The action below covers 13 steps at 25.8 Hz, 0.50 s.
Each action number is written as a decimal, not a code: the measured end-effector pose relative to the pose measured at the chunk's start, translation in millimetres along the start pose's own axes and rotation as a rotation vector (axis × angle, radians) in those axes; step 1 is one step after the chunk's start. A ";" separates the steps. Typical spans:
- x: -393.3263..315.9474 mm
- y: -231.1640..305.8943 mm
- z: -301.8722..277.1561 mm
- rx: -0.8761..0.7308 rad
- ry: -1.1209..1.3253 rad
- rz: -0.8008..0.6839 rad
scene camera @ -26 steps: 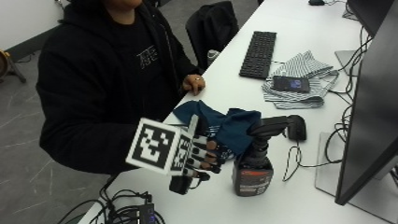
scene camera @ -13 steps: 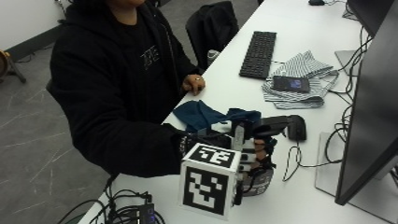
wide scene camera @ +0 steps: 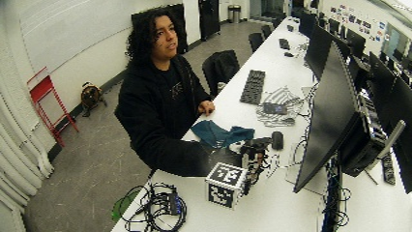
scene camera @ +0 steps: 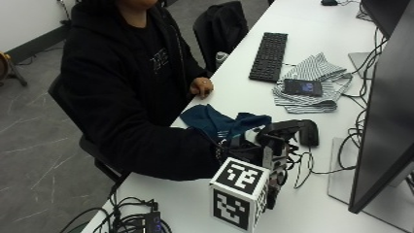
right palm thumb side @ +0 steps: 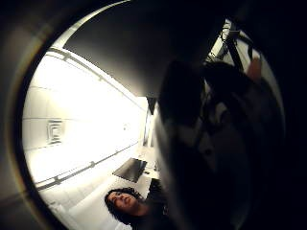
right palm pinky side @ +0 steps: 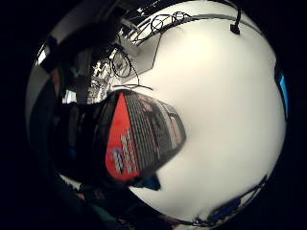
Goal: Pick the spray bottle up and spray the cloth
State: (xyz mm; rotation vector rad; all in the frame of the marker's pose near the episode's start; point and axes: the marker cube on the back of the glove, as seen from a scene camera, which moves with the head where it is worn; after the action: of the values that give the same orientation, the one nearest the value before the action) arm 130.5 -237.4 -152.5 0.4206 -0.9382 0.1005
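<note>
The spray bottle (scene camera: 279, 162) stands on the white table (scene camera: 310, 208) near its front edge. It has a black trigger head and a red and black label (right palm pinky side: 136, 139). My gloved right hand (scene camera: 240, 149) wraps round its body from the side of the person, fingers curled on it. The label fills much of the little finger side palm view. The blue cloth (scene camera: 216, 121) lies crumpled on the table just behind hand and bottle. In the wide view the bottle (wide scene camera: 254, 155) and the cloth (wide scene camera: 217, 135) lie the same way.
A black mouse (scene camera: 309, 132) and cables lie right of the bottle. A monitor (scene camera: 385, 111) stands at the right edge. Farther back are a striped cloth (scene camera: 314, 80) with a phone (scene camera: 302, 87) on it, a keyboard (scene camera: 269, 48), and the bare left hand (scene camera: 202, 87) on the table edge.
The gloved hand has moved right from beside the bottle and closed round it. The bottle has stayed where it stood.
</note>
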 end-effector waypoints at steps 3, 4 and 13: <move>-3.0 -20.3 6.6 0.117 -0.003 -0.024; -3.9 -23.8 7.1 0.148 0.009 -0.030; 0.5 -3.4 2.5 0.190 0.076 -0.032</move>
State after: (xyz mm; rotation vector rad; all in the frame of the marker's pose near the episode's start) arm 129.8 -241.5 -151.9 0.6033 -0.8500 0.1763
